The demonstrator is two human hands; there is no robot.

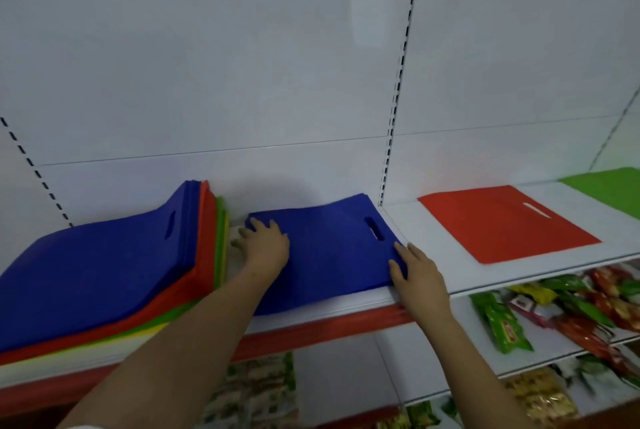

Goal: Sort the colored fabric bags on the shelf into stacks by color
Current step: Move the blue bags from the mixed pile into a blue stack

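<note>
A single blue fabric bag (329, 248) lies flat on the white shelf (433, 241), its handle slot toward the right. My left hand (265, 243) rests flat on the bag's left edge, fingers spread. My right hand (417, 272) presses on its right front corner at the shelf edge. To the left sits a mixed pile (104, 272) with blue bags on top, then red, green and yellow layers beneath. A red bag (502, 224) lies flat further right, and a green bag (609, 189) lies at the far right.
The shelf has a red front strip (311, 333) and a white back panel with slotted uprights (394, 123). Lower shelves at the right hold several packaged snacks (554, 310).
</note>
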